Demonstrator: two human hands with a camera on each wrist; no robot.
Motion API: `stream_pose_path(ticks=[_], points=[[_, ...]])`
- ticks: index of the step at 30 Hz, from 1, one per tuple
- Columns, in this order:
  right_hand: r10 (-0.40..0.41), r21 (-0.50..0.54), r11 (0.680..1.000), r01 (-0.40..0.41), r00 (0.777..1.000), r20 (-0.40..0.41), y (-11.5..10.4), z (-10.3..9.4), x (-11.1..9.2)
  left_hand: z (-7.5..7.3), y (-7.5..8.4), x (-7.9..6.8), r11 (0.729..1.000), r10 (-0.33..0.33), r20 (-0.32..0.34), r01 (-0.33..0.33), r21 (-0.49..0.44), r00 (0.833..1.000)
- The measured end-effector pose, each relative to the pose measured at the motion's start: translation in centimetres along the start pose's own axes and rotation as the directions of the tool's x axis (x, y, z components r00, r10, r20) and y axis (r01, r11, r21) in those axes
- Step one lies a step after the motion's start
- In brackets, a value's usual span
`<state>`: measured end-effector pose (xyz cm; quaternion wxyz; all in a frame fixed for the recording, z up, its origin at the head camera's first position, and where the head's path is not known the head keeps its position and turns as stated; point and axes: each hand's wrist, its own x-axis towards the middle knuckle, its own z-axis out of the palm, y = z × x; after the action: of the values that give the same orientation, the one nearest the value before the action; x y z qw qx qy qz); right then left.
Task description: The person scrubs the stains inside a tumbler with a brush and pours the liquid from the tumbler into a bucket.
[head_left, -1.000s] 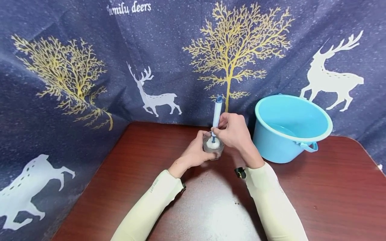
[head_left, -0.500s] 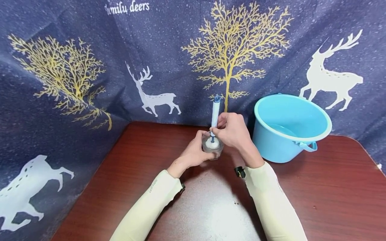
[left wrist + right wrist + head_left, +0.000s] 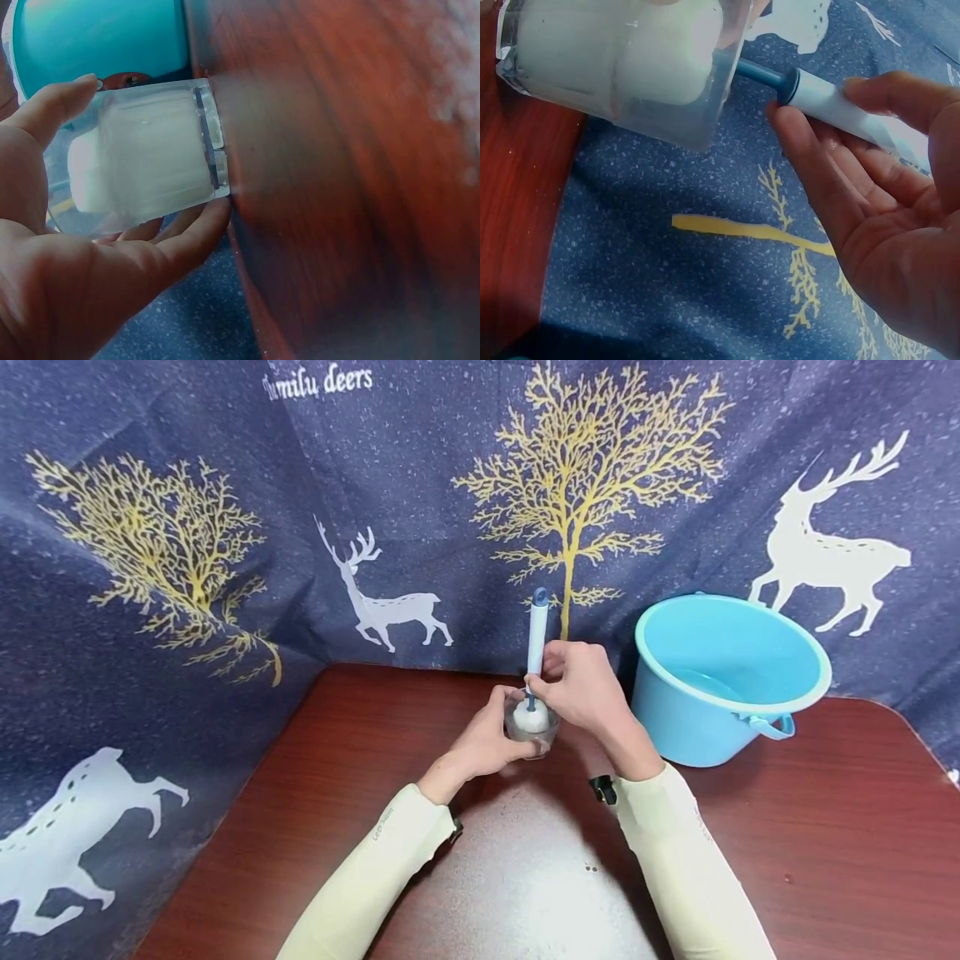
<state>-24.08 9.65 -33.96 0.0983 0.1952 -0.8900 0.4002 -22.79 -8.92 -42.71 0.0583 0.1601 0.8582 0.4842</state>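
My left hand (image 3: 483, 739) holds a clear glass cup (image 3: 67, 217), its thumb on one side and fingers on the other. The cup stands upright near the back of the brown table, its thick base right at the tabletop. Inside it is the white sponge head (image 3: 671, 56) of a cup brush, which shows through the wall in both wrist views. My right hand (image 3: 583, 687) pinches the brush's pale handle (image 3: 537, 639) low down, just above the blue stem (image 3: 761, 73). The handle points up, with a blue hanging loop (image 3: 541, 597) at its top.
To the right of my hands stands a light blue bucket (image 3: 682, 727) with a side handle (image 3: 772, 727). A dark blue cloth (image 3: 420, 460) with deer and gold trees hangs behind the table (image 3: 337, 760).
The cup brush has risen a little, so more of its sponge head shows near the cup's mouth. My left hand and the cup stay in place.
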Motion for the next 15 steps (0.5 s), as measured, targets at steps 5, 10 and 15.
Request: stream_pose_path(ticks=[5, 10, 15], points=[[-0.024, -0.03, 0.999, 0.025, 1.0, 0.008, 0.05, -0.2, 0.02, 0.03, 0.04, -0.05, 1.0, -0.007, -0.008, 0.007, -0.009, 1.0], [-0.031, -0.022, 0.999, 0.032, 0.998, 0.05, 0.14, -0.16, -0.06, 0.09, -0.08, -0.02, 1.0, -0.011, -0.008, 0.011, -0.005, 1.0], [-0.035, -0.025, 0.999, 0.037, 0.998, 0.059, 0.22, -0.08, -0.03, 0.11, -0.14, 0.08, 1.0, -0.012, -0.006, 0.012, -0.005, 1.0]])
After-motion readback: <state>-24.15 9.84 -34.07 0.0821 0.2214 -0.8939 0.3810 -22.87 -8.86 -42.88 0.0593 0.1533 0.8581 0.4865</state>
